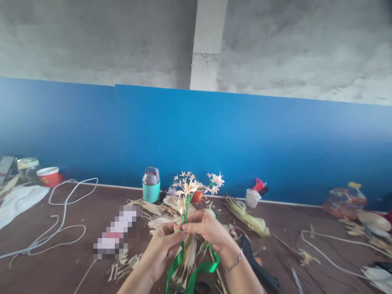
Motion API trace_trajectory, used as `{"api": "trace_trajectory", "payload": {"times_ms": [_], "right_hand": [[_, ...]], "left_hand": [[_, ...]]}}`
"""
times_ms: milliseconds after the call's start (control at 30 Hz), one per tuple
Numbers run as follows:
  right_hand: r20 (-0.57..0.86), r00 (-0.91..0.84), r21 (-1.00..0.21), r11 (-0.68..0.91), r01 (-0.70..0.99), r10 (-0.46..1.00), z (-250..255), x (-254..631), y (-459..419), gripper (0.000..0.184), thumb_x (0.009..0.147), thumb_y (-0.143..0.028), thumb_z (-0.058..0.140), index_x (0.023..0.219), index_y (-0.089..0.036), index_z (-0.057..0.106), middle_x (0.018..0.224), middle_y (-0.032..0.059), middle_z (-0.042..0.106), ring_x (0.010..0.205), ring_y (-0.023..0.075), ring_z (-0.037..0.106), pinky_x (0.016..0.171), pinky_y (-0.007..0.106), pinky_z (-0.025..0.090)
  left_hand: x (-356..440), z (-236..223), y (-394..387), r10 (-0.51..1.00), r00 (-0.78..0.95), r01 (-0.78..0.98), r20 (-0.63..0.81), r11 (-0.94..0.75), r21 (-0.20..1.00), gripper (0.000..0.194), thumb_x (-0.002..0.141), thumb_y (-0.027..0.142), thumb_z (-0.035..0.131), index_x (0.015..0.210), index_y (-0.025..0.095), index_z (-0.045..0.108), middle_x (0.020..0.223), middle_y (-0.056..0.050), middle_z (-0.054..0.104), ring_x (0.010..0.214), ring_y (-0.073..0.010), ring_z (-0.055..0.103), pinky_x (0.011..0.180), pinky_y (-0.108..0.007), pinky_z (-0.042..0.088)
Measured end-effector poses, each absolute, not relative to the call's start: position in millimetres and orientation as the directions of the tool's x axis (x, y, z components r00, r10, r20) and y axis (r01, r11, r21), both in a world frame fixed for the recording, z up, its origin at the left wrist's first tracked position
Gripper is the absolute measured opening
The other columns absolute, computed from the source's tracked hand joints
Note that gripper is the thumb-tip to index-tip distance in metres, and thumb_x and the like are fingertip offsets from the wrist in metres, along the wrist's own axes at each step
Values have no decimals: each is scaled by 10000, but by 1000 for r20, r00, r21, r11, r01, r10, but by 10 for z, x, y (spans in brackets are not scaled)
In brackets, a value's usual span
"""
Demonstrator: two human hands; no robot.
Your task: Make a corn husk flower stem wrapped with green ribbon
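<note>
My left hand (162, 247) and my right hand (211, 232) meet in front of me, their fingers pinched around the green stems of a pale husk flower (187, 188). The flower stands upright above my fingertips. From between the hands a glossy green ribbon (206, 267) hangs in loops towards the table. Beneath them lies a bundle of dry husks (188, 261). Further pale blossoms (216, 181) appear just behind, near a red cup (198, 197); whether they stand in it cannot be made out. The exact pinch point is hidden by my fingers.
At the back are a teal flask (151, 190), a white cup (252, 198) with tools, and a plastic jug (344, 203). A straw bundle (251, 218) and a black glue gun-like tool (260, 267) lie to the right. White cords (64, 216) loop across the left.
</note>
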State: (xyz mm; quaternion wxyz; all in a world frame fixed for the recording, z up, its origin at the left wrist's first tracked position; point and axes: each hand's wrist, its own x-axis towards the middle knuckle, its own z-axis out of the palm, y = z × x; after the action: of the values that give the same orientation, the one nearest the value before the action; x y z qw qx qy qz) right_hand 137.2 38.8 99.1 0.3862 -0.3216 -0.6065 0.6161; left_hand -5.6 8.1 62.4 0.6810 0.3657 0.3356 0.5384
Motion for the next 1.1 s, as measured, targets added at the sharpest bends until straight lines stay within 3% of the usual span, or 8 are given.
{"api": "trace_trajectory", "payload": {"times_ms": [200, 300, 400, 533, 633, 833, 967, 1100], "right_hand": [[30, -423, -999, 13, -43, 906, 979, 1359, 401, 153, 548, -288, 768, 622, -154, 756, 558, 23, 667, 575, 146, 560, 624, 277, 429], [23, -339, -999, 38, 37, 940, 956, 1328, 402, 110, 569, -253, 720, 591, -148, 743, 548, 12, 648, 537, 129, 520, 578, 259, 401], [99, -242, -977, 140, 159, 965, 931, 1274, 406, 136, 608, -220, 668, 504, -137, 697, 443, -26, 532, 474, 99, 418, 494, 233, 319], [187, -177, -948, 225, 224, 966, 890, 1186, 423, 304, 621, -214, 642, 342, -150, 539, 381, -55, 339, 454, 83, 289, 447, 241, 199], [214, -146, -944, 243, 225, 966, 852, 1126, 428, 313, 620, -220, 626, 335, -161, 512, 414, -39, 369, 488, 101, 330, 460, 242, 226], [191, -53, -952, 198, 233, 980, 780, 1017, 379, 293, 621, -222, 579, 350, -179, 477, 411, -45, 318, 460, 103, 285, 446, 255, 188], [200, -28, -957, 201, 210, 979, 771, 977, 366, 355, 604, -216, 594, 321, -187, 382, 418, -49, 276, 482, 103, 266, 470, 265, 179], [170, -93, -975, 181, 132, 981, 799, 1018, 389, 317, 624, -311, 647, 382, -173, 497, 443, -32, 403, 491, 112, 358, 482, 254, 249]], "left_hand": [[-57, 585, 89, 978, 199, -481, -64, 155, 863, 389, 515, 327, 823, 495, 152, 476, 442, 107, 298, 362, 0, 162, 390, -191, 67], [-38, 548, 115, 994, 96, -396, -53, 87, 914, 375, 543, 389, 785, 510, 168, 484, 412, 112, 286, 359, -18, 155, 385, -195, 74], [-36, 526, 149, 1000, -15, -298, -15, 10, 954, 312, 572, 387, 749, 517, 158, 544, 383, 105, 308, 369, -35, 186, 388, -188, 118], [-56, 531, 146, 964, -172, 2, 204, -206, 978, 157, 611, 275, 687, 529, 146, 650, 469, 18, 545, 461, -101, 422, 461, -201, 314], [-63, 529, 103, 894, -189, 256, 406, -355, 899, 112, 665, 216, 604, 605, 175, 690, 568, -16, 649, 542, -165, 545, 533, -236, 404], [-76, 443, 40, 808, -211, 515, 551, -387, 765, 89, 697, 197, 607, 689, 221, 692, 678, -33, 701, 630, -203, 630, 603, -251, 439], [-79, 416, 48, 815, -209, 551, 540, -358, 754, 120, 728, 211, 582, 685, 223, 693, 677, -40, 693, 640, -206, 624, 609, -254, 432], [-80, 499, 57, 845, -200, 415, 496, -385, 824, 152, 745, 229, 570, 627, 196, 658, 610, -17, 649, 586, -173, 577, 582, -238, 407]]}}
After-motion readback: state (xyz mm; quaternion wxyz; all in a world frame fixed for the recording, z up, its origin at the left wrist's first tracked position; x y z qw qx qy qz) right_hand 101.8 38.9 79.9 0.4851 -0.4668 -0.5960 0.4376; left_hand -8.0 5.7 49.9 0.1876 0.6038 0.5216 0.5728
